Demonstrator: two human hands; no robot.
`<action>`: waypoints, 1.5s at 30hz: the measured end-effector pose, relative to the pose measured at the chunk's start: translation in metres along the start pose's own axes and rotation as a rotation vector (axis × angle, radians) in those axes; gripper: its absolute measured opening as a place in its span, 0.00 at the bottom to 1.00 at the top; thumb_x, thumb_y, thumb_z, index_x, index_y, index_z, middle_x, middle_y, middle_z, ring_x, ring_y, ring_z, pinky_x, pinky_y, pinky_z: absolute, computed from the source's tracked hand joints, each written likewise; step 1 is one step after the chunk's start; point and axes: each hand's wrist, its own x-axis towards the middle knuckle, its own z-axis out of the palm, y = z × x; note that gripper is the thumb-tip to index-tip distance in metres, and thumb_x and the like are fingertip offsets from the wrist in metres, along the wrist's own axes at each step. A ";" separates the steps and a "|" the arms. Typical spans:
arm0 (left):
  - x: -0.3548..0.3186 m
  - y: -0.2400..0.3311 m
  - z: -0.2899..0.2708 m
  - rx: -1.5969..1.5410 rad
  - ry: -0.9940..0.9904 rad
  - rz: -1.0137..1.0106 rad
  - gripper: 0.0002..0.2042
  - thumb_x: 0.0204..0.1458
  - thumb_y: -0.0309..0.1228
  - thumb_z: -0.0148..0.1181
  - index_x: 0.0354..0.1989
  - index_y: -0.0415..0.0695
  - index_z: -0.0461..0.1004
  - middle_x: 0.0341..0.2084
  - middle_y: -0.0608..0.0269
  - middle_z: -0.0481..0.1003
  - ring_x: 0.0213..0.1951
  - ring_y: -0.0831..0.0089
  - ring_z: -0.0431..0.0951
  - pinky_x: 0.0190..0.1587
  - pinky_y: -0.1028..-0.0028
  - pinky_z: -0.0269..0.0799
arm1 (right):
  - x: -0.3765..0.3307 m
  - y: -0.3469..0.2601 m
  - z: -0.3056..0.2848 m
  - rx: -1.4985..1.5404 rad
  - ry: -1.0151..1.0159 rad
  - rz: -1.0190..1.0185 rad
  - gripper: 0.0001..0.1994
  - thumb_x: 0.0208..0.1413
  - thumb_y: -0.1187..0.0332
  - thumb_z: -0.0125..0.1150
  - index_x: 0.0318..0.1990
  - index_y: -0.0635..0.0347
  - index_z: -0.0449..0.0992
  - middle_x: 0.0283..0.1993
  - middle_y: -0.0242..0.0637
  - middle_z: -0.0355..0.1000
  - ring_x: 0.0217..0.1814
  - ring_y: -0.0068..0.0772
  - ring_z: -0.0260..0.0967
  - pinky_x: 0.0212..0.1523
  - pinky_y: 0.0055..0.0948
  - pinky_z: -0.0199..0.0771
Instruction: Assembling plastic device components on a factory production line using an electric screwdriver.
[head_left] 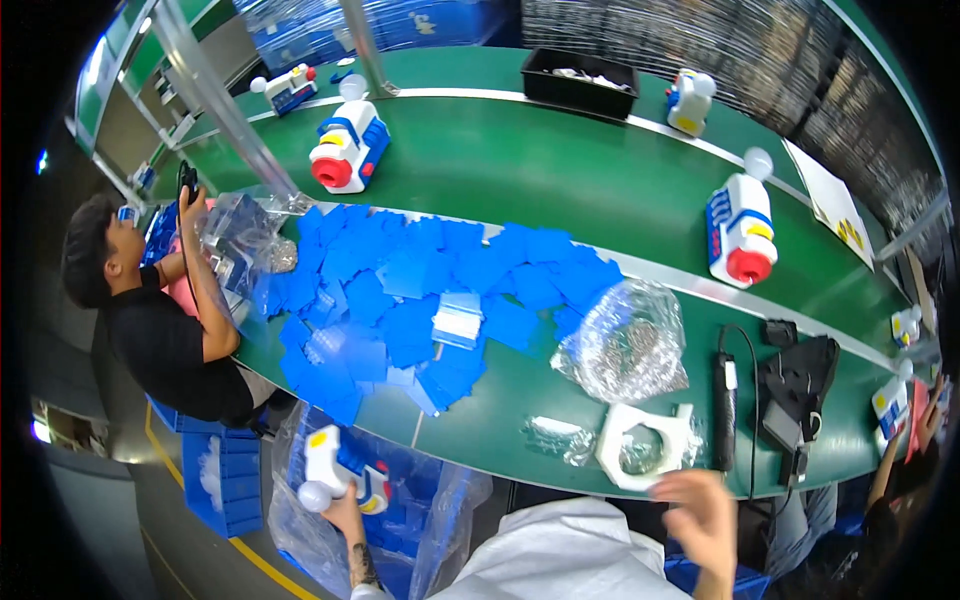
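My left hand [345, 512] grips a white-and-blue plastic toy [332, 462] with a yellow patch, red parts and a pale round ball at one end. It is held above a blue bin [425, 505] lined with clear plastic, below the bench's front edge. My right hand [702, 520] hangs at that edge with its fingers apart and holds nothing that I can see. Just beyond its fingertips lies a white fixture [612, 452] with a large rounded opening. Left of the fixture is a small clear plastic bag [560, 436].
Blue sheets [410, 290] cover the bench's left half. A clear bag of small metal parts [632, 340] and a black corded tool [724, 410] lie right. Similar toys [742, 230] stand on the green belt [540, 160], beside a black tray [580, 84]. A co-worker [160, 310] works at left.
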 end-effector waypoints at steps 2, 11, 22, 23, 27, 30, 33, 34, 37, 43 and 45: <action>0.001 0.066 -0.044 -0.119 -0.018 0.004 0.21 0.37 0.31 0.67 0.39 0.31 0.69 0.35 0.49 0.73 0.39 0.61 0.73 0.45 0.67 0.66 | -0.004 0.015 0.021 0.082 -0.345 0.175 0.17 0.48 0.82 0.53 0.47 0.70 0.63 0.46 0.45 0.67 0.48 0.35 0.67 0.51 0.33 0.66; -0.054 0.230 -0.123 0.061 0.186 0.930 0.13 0.41 0.34 0.61 0.33 0.40 0.72 0.31 0.54 0.67 0.31 0.62 0.70 0.34 0.68 0.70 | 0.028 0.048 0.101 1.045 -1.010 0.666 0.32 0.57 0.48 0.42 0.63 0.55 0.46 0.61 0.47 0.52 0.61 0.44 0.54 0.55 0.54 0.58; -0.131 0.348 -0.097 -0.660 -1.063 1.373 0.12 0.45 0.16 0.53 0.39 0.40 0.72 0.48 0.51 0.67 0.52 0.53 0.66 0.54 0.63 0.64 | 0.019 0.046 -0.022 1.569 -0.520 -0.024 0.36 0.50 0.40 0.45 0.60 0.55 0.53 0.59 0.46 0.57 0.56 0.45 0.60 0.54 0.44 0.62; -0.124 0.347 -0.086 -0.703 -1.204 1.328 0.16 0.48 0.18 0.51 0.47 0.39 0.67 0.49 0.49 0.67 0.53 0.55 0.66 0.54 0.63 0.63 | 0.010 0.040 -0.030 1.323 -0.307 -0.017 0.38 0.49 0.38 0.44 0.60 0.55 0.52 0.59 0.46 0.56 0.57 0.46 0.59 0.55 0.45 0.61; -0.153 0.368 -0.057 -0.972 -1.515 0.773 0.33 0.53 0.41 0.50 0.61 0.36 0.44 0.52 0.46 0.61 0.55 0.58 0.62 0.57 0.63 0.56 | -0.009 0.063 -0.047 0.778 0.014 -0.007 0.38 0.51 0.39 0.43 0.62 0.58 0.49 0.61 0.42 0.54 0.61 0.41 0.55 0.57 0.41 0.59; -0.177 0.360 -0.032 -0.809 -1.386 0.875 0.34 0.51 0.43 0.50 0.60 0.32 0.46 0.55 0.45 0.56 0.58 0.57 0.55 0.59 0.65 0.48 | -0.001 0.084 -0.040 0.588 -0.085 -0.260 0.39 0.52 0.45 0.47 0.63 0.62 0.44 0.61 0.44 0.52 0.61 0.37 0.53 0.60 0.34 0.50; -0.190 0.335 -0.011 -0.798 -1.563 0.504 0.34 0.51 0.40 0.50 0.60 0.31 0.46 0.56 0.44 0.55 0.59 0.59 0.55 0.59 0.67 0.48 | 0.005 0.105 -0.043 0.415 -0.077 -0.245 0.37 0.53 0.50 0.48 0.63 0.66 0.45 0.59 0.46 0.55 0.60 0.37 0.54 0.59 0.31 0.50; -0.197 0.327 -0.005 -0.794 -1.563 0.437 0.34 0.52 0.40 0.50 0.60 0.31 0.45 0.57 0.44 0.54 0.59 0.60 0.55 0.59 0.68 0.48 | 0.008 0.109 -0.045 0.297 -0.031 -0.182 0.35 0.53 0.53 0.48 0.62 0.68 0.47 0.57 0.47 0.57 0.58 0.38 0.55 0.58 0.30 0.52; -0.201 0.314 -0.002 -0.833 -1.566 0.275 0.33 0.52 0.38 0.50 0.61 0.32 0.45 0.58 0.44 0.54 0.59 0.62 0.57 0.58 0.70 0.51 | 0.004 0.092 -0.047 0.055 0.000 -0.190 0.32 0.53 0.57 0.46 0.60 0.71 0.51 0.54 0.50 0.62 0.56 0.40 0.59 0.55 0.30 0.56; -0.169 0.324 0.005 -0.696 -1.433 0.545 0.24 0.55 0.38 0.47 0.56 0.35 0.59 0.52 0.48 0.64 0.54 0.63 0.64 0.53 0.69 0.60 | 0.006 0.058 -0.041 0.062 0.058 -0.190 0.36 0.53 0.58 0.50 0.62 0.70 0.41 0.62 0.54 0.49 0.65 0.46 0.47 0.62 0.35 0.45; -0.127 0.336 0.018 -0.451 -1.221 0.621 0.19 0.54 0.39 0.48 0.54 0.45 0.64 0.51 0.49 0.66 0.54 0.62 0.65 0.56 0.70 0.57 | 0.009 0.057 -0.039 0.138 0.070 -0.243 0.38 0.53 0.58 0.51 0.63 0.68 0.38 0.64 0.54 0.44 0.67 0.48 0.42 0.64 0.37 0.41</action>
